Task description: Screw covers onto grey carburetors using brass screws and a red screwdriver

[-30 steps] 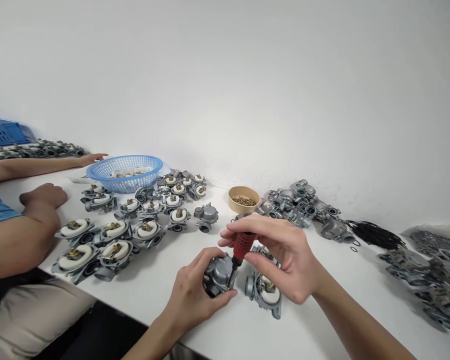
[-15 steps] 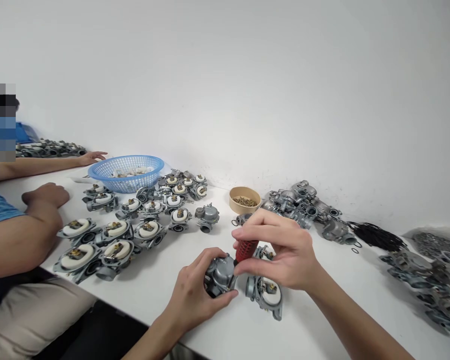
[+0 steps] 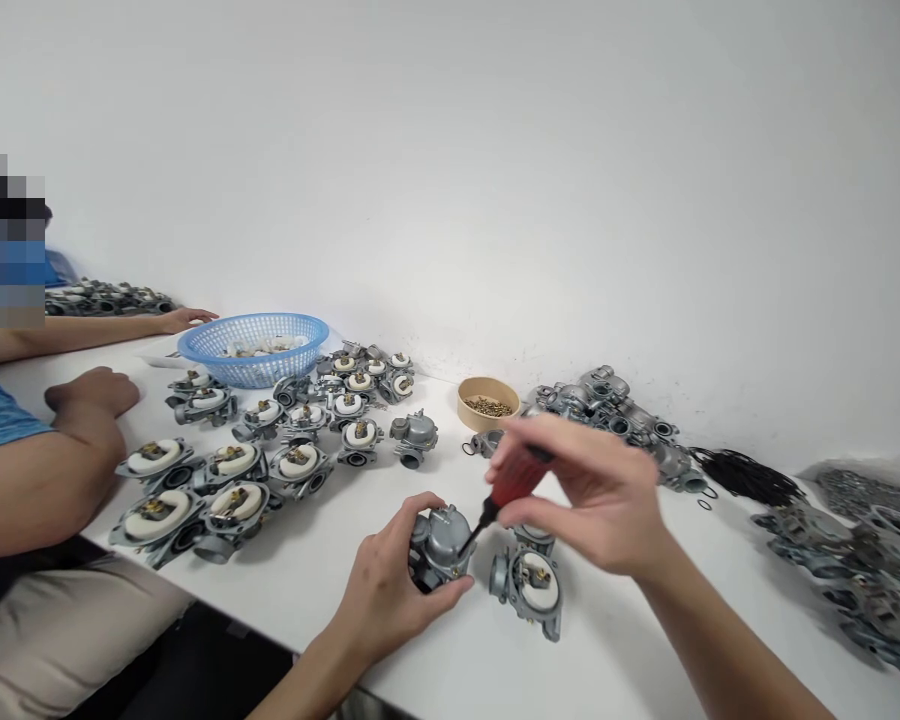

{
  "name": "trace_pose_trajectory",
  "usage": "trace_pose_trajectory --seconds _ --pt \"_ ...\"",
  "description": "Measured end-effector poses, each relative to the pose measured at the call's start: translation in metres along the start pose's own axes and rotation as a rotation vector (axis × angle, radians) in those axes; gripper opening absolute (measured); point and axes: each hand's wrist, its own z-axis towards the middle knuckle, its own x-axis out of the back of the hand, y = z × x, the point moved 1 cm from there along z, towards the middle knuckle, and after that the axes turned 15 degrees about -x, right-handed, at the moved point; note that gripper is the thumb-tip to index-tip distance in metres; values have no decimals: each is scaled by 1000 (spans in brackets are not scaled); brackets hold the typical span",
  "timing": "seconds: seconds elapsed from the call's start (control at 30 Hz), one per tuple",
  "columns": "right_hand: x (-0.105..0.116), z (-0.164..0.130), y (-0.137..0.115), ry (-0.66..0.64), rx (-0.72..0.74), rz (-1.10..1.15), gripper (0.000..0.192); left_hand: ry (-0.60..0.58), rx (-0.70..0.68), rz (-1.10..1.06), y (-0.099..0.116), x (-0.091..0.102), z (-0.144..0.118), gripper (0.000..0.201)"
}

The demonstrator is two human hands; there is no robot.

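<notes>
My left hand [image 3: 390, 575] is wrapped round a grey metal carburetor [image 3: 445, 538], keeping it on the white table near the front edge. Its domed bowl faces up. In my right hand [image 3: 589, 490] is a red-handled screwdriver [image 3: 516, 478], gripped between thumb and fingers. The dark shaft slants down to the left, and its tip meets the edge of the bowl. Just right of these lies an open carburetor [image 3: 534, 585] with a white ring-shaped float. Another one behind it is partly hidden by my right hand.
Rows of open carburetors [image 3: 232, 460] stand on the left, near a blue basket [image 3: 195, 355]. A round tan tub [image 3: 469, 405] holds small screws. More carburetors [image 3: 607, 400], black rings [image 3: 746, 475] and metal parts lie right. A co-worker's forearm [image 3: 67, 470] rests on the table at left.
My right hand has shifted right and tipped the screwdriver from nearly upright to a slant, showing its shaft. My left hand and the carburetor have stayed almost in place.
</notes>
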Motion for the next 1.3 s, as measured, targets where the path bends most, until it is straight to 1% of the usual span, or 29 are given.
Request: trace_pose_trajectory --seconds 0.07,0.13,0.17,0.2,0.23,0.3,0.37,0.4,0.43,0.47,0.5,0.6,0.7,0.77,0.9,1.0,1.07,1.13,1.17,1.23,1.3 --pt "25 -2 -13 129 -29 -9 60 27 48 -27 0 0 0 61" --pt "51 -10 -21 260 -89 -116 53 50 77 -42 1 0 1 62" --pt "62 -15 -21 282 -131 -221 47 56 88 -42 2 0 1 61" --pt "71 -22 -17 277 -167 -351 42 58 95 -42 2 0 2 60" --pt "78 -31 -10 227 -211 -500 39 58 99 -42 3 0 2 58" --pt "84 -52 16 98 -294 -748 38 52 94 -36 4 -1 2 54" --pt "87 -77 48 7 -356 -840 38 44 80 -12 4 -2 1 55" --pt "89 -90 65 4 -403 -865 38 39 72 7 3 -2 0 56" --pt "91 -102 81 30 -448 -889 39 34 65 28 2 -3 -1 57" --pt "94 -113 95 64 -494 -906 39 29 62 51 1 -4 -2 59" --pt "96 -123 106 69 -541 -912 40 29 63 74 0 -5 -3 60" --pt "101 -140 126 27 -659 -894 40 56 49 135 -3 -7 -4 62" --pt "100 -143 132 4 -759 -853 40 119 10 154 -3 -6 -3 56" --pt "97 -142 134 12 -800 -834 40 135 36 102 -2 -5 -2 55" --pt "92 -141 136 32 -821 -822 38 134 147 -81 0 -6 1 56" --pt "90 -140 133 43 -822 -815 39 195 167 -170 -2 -5 3 58" --pt "90 -138 129 75 -810 -800 43 231 153 -190 -3 -3 6 60" --pt "89 -134 125 142 -775 -771 48 242 104 -162 0 2 14 59" --pt "89 -132 122 185 -745 -750 48 227 62 -139 3 5 20 58" --pt "87 -129 116 269 -664 -697 47 152 -42 -85 15 9 37 56" --pt "84 -128 108 316 -571 -640 45 42 -159 -33 30 8 60 57"
